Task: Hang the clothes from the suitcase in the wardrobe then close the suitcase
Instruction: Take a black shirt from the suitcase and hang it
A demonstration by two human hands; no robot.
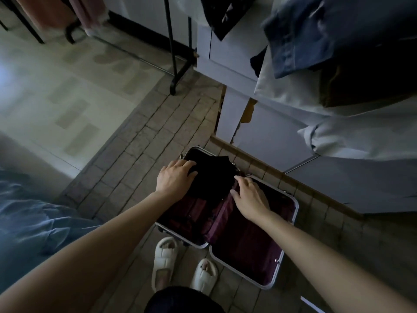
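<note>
An open suitcase (291, 224) with a silver rim and dark red lining lies flat on the tiled floor. A black garment (214, 175) lies across its far end. My left hand (176, 177) rests on the garment's left edge with fingers curled over it. My right hand (250, 197) presses down at the garment's right side, over the lining of the middle divider; a ring shows on one finger. Hanging clothes fill the upper right: a denim piece (316, 37) and a white garment (338, 123).
A black clothes rail stand (172, 53) rises at upper centre, with pink cloth (67, 12) hanging at upper left. White cabinet fronts (259, 132) stand behind the suitcase. My feet in white slippers (164, 260) are at its near edge. Blue fabric (33, 222) lies at left.
</note>
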